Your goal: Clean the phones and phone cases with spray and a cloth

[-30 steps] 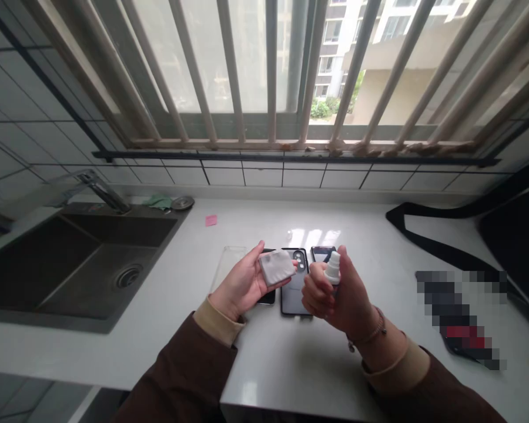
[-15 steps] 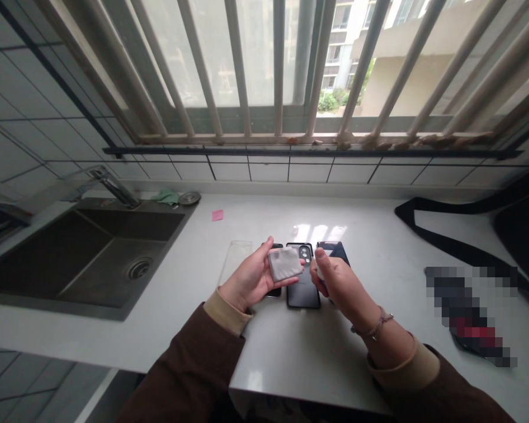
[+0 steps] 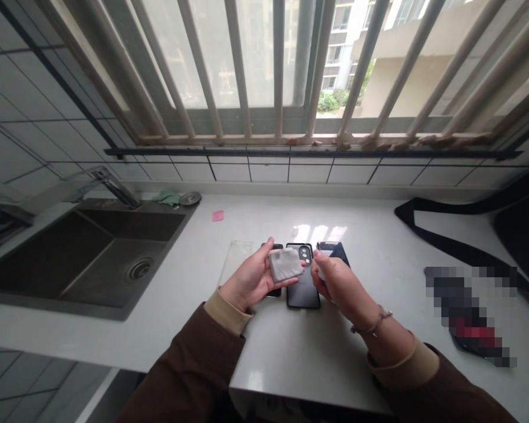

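My left hand (image 3: 252, 278) is palm up over the counter, with a small grey square (image 3: 285, 264) like a folded cloth resting on its fingers. Just to the right, my right hand (image 3: 341, 283) is closed with the thumb uppermost; a pale bit shows at its fingers, but what they hold is hidden. Below and between the hands lies a black phone (image 3: 303, 292) with its camera side up. My left hand partly covers another dark phone (image 3: 273, 292) and a clear phone case (image 3: 234, 258). Behind my right hand lies a dark, glossy flat device (image 3: 338, 251), partly covered.
A steel sink (image 3: 127, 314) with a tap (image 3: 117, 185) is on the left. A green cloth (image 3: 167, 197) and a drain strainer (image 3: 190, 198) lie by its rim. A pink note (image 3: 218, 215) sits on the white counter (image 3: 286, 352). A black strap (image 3: 449, 235) lies at right.
My right thumb has shifted slightly down and left. My left hand and the grey square stay almost in place.
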Action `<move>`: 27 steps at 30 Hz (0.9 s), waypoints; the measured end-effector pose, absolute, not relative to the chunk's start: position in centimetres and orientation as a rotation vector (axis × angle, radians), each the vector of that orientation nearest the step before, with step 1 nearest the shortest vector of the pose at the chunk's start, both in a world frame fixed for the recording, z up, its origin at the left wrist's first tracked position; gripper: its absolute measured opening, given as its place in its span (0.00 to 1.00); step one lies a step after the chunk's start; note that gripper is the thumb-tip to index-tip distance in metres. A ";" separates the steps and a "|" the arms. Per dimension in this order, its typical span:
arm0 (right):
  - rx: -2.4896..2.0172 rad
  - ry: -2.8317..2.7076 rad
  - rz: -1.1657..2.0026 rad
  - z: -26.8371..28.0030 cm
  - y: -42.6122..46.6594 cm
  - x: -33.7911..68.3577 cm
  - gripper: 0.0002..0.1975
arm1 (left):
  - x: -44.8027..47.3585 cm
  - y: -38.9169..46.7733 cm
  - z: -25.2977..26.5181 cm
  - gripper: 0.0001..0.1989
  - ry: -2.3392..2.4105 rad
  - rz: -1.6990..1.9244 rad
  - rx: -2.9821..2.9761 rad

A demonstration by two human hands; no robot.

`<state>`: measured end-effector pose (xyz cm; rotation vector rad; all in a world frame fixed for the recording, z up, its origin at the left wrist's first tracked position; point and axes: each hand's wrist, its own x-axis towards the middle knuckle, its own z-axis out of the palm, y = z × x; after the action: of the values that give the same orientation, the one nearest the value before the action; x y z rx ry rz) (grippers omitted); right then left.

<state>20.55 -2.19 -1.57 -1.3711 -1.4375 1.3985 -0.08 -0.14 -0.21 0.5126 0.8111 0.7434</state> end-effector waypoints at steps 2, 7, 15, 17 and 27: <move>-1.366 -1.436 1.388 -1.6 -2.2 20.6 0.37 | -0.1 -0.1 -0.2 0.33 0.809 0.741 0.514; -1.367 -1.425 1.382 -1.8 -2.2 20.7 0.37 | -0.1 -0.1 -0.2 0.33 0.799 0.739 0.516; -1.418 -1.400 1.449 -1.5 -2.0 20.3 0.40 | -0.1 -0.2 0.0 0.33 0.796 0.739 0.516; -1.359 -1.364 1.488 -1.8 -2.0 20.3 0.39 | -0.1 -0.2 0.0 0.33 0.797 0.741 0.516; -1.376 -1.455 1.454 -1.5 -2.1 20.3 0.40 | 0.0 -0.3 0.2 0.32 0.789 0.743 0.522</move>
<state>20.27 -2.09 -1.51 -1.3761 -1.4553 1.4543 0.04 -0.34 0.15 0.5217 0.7893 0.7434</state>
